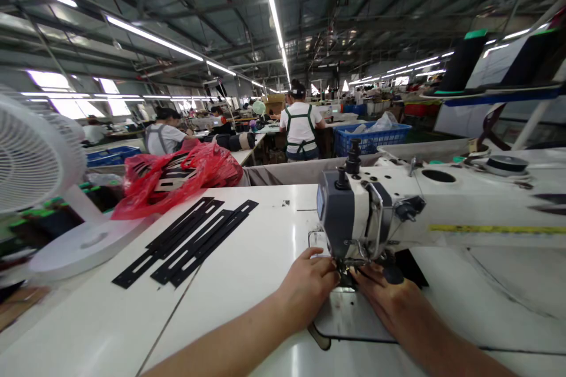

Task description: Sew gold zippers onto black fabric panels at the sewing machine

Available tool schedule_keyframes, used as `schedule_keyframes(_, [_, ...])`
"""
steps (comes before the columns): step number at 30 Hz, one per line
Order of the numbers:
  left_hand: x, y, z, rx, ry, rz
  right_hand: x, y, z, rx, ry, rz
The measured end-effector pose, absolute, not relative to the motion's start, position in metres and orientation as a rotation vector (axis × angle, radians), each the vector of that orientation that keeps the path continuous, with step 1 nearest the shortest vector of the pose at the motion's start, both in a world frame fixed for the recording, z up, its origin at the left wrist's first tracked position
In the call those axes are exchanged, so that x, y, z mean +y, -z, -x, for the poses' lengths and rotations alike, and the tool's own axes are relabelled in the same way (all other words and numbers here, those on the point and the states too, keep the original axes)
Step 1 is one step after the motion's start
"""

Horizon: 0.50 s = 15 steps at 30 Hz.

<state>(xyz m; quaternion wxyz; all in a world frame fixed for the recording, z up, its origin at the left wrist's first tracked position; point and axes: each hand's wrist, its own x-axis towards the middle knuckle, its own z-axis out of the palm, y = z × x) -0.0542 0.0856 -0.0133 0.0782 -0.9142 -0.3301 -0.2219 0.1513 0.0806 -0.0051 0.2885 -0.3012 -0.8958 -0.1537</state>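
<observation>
At the needle area of a white and grey sewing machine (354, 206), my left hand (312, 277) is closed, its bent fingers pressed together on the edge of a dark piece. My right hand (389, 294) reaches in from the other side, its fingertips on the same work, partly hidden by the machine head. A black strip of material (411, 268) sticks out flat beyond my right hand; its middle is covered by the hands and the presser foot. To the left, several black slotted strips (194, 241) lie overlapping on the white table (247, 306).
A red plastic bag (186, 168) with cut pieces sits at the table's back left, beside a white fan (75, 200). Thread cones (462, 65) stand at the upper right. Beyond are a blue basket (371, 136) and people at work, one in a green-strapped apron (301, 129).
</observation>
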Motion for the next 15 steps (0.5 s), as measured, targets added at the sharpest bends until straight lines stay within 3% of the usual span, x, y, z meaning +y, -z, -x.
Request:
schedule_keyframes(4, [0.088,0.013,0.055,-1.027,0.729,2.721,0.088,0.001,-0.174,-2.415,0.342,0.843])
schedule_keyframes(9, [0.070,-0.002,0.053,-0.988,0.908,2.698,0.087,-0.009,-0.220,-2.371,0.845,0.831])
schedule_keyframes(15, [0.022,-0.009,0.014,-0.773,0.932,2.689,0.018,0.002,-0.198,-2.348,0.861,0.821])
